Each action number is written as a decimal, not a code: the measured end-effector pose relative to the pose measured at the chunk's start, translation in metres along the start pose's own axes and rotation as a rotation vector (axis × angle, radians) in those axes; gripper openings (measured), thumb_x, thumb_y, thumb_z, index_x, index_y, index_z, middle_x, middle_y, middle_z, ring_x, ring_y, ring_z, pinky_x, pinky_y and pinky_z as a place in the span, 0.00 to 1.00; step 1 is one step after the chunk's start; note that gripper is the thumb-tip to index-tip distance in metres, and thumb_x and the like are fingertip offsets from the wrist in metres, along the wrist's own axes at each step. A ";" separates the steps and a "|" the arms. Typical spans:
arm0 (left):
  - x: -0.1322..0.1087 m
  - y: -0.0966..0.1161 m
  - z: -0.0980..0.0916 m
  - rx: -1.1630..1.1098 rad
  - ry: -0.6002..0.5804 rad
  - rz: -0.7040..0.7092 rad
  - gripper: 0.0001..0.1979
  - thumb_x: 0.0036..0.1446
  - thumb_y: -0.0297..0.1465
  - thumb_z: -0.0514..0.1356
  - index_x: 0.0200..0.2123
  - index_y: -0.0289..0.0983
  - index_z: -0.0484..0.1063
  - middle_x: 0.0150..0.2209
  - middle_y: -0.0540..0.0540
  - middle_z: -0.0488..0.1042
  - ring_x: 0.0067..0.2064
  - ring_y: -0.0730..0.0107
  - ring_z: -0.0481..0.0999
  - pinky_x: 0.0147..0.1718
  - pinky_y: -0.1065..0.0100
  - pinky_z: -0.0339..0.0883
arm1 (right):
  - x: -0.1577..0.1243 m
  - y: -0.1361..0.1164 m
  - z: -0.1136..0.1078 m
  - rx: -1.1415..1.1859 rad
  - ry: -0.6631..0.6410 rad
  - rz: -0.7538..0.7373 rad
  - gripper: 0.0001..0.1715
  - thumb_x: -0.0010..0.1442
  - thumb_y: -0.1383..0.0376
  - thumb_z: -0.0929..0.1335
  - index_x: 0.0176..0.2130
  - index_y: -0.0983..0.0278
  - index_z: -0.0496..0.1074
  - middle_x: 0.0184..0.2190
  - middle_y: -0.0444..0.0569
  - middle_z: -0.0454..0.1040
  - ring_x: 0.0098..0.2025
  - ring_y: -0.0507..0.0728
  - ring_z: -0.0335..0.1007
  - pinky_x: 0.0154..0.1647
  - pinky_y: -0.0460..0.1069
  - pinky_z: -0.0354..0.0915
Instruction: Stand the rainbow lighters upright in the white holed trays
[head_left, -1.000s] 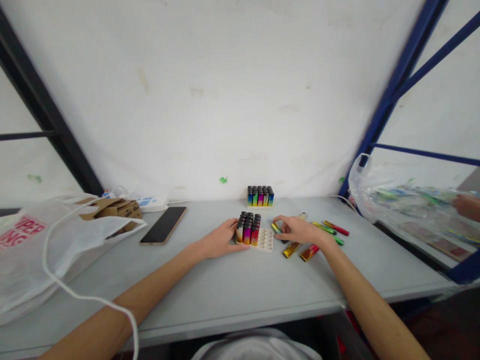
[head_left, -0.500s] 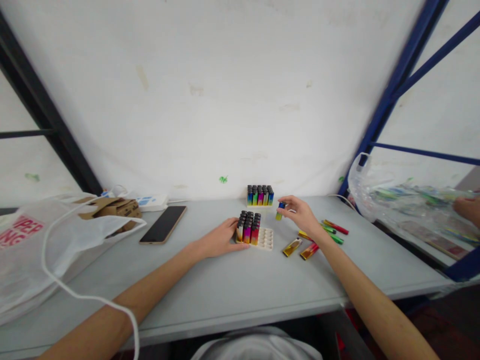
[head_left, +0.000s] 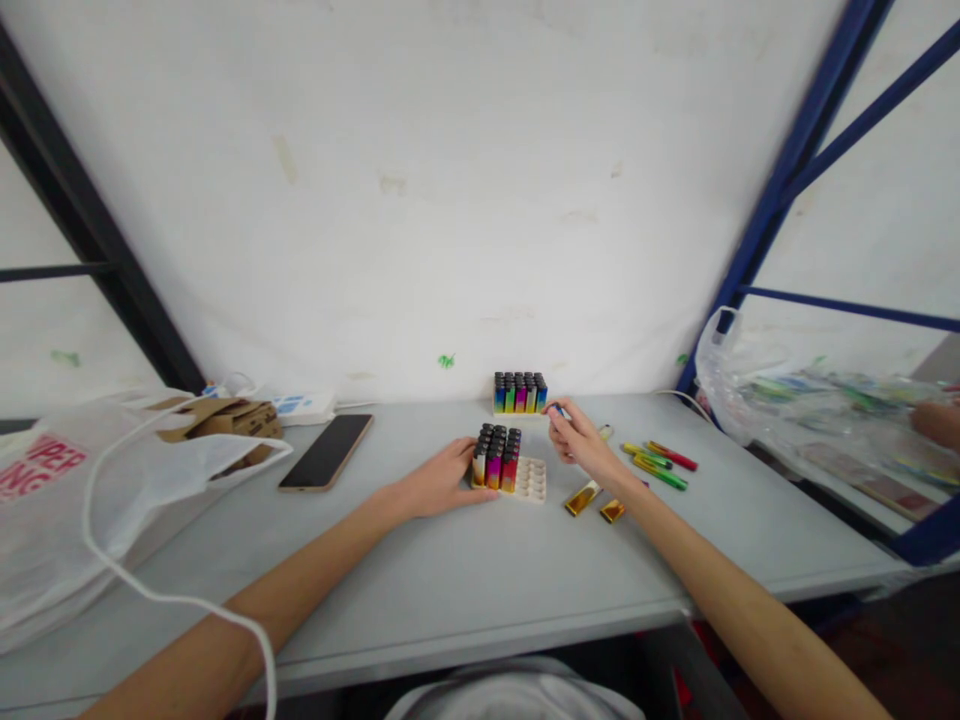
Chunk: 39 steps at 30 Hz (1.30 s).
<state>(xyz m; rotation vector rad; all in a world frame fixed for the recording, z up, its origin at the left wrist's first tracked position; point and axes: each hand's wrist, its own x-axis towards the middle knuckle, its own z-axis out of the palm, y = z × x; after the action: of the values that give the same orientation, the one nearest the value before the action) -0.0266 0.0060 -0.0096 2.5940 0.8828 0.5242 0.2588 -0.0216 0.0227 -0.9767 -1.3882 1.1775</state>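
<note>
My left hand [head_left: 441,480] grips the left end of a white tray [head_left: 533,481], its thumb along the front and its fingers behind. Black-topped lighters [head_left: 494,462] stand upright in rows in the tray's left part; round holes show at its right. Right of the tray, my right hand [head_left: 579,440] is closed around a lighter [head_left: 556,409], whose blue upper end shows while the fingers hide the rest. Loose lighters in gold [head_left: 583,498], green [head_left: 661,474] and red [head_left: 673,456] lie on the table near my right forearm.
A second tray of upright lighters [head_left: 520,393] stands by the wall. On the left lie a phone [head_left: 328,452], a cardboard box [head_left: 232,425] and a white plastic bag [head_left: 135,490] with a white cable. Another person's hand [head_left: 936,425] is beside plastic bags at the far right.
My right hand has turned and moved slightly left, wrapping its fingers around the lighter it held at the fingertips. The left hand and the tray have stayed in place.
</note>
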 end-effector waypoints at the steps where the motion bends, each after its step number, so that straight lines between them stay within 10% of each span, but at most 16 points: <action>1: 0.000 0.001 0.000 -0.002 0.002 -0.001 0.33 0.64 0.53 0.66 0.63 0.37 0.74 0.67 0.35 0.70 0.69 0.44 0.68 0.73 0.50 0.59 | 0.000 0.001 0.001 -0.013 0.012 0.021 0.36 0.56 0.31 0.72 0.38 0.58 0.67 0.20 0.32 0.50 0.19 0.47 0.40 0.19 0.43 0.41; 6: -0.001 0.003 -0.002 -0.004 0.001 -0.011 0.32 0.64 0.53 0.66 0.62 0.38 0.75 0.67 0.35 0.70 0.69 0.44 0.69 0.73 0.50 0.58 | 0.004 0.011 0.005 -0.053 0.137 0.136 0.35 0.63 0.36 0.64 0.22 0.58 0.55 0.16 0.35 0.46 0.18 0.48 0.37 0.19 0.46 0.38; 27: -0.001 0.001 -0.001 0.002 0.009 -0.016 0.33 0.64 0.54 0.66 0.63 0.38 0.73 0.67 0.35 0.69 0.69 0.44 0.68 0.73 0.49 0.58 | 0.003 0.019 0.017 -0.106 0.178 0.146 0.24 0.62 0.51 0.59 0.20 0.57 0.53 0.14 0.37 0.47 0.17 0.49 0.36 0.18 0.47 0.38; 34: -0.001 0.001 -0.001 -0.002 0.013 -0.009 0.34 0.64 0.54 0.66 0.64 0.38 0.72 0.67 0.36 0.70 0.69 0.43 0.68 0.73 0.50 0.59 | 0.008 0.022 0.013 -0.104 0.112 0.092 0.34 0.65 0.36 0.61 0.25 0.59 0.62 0.16 0.36 0.49 0.18 0.50 0.41 0.19 0.47 0.41; 39: 0.000 0.002 0.000 -0.010 0.018 -0.010 0.35 0.63 0.53 0.66 0.64 0.37 0.72 0.67 0.35 0.70 0.69 0.43 0.69 0.73 0.49 0.59 | 0.008 0.020 0.008 -0.268 0.059 -0.130 0.35 0.68 0.34 0.61 0.43 0.61 0.73 0.24 0.39 0.63 0.25 0.53 0.60 0.29 0.49 0.61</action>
<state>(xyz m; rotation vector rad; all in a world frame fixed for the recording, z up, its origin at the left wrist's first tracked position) -0.0259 0.0047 -0.0088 2.5782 0.8967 0.5482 0.2489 -0.0112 0.0044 -1.0794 -1.5645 0.8747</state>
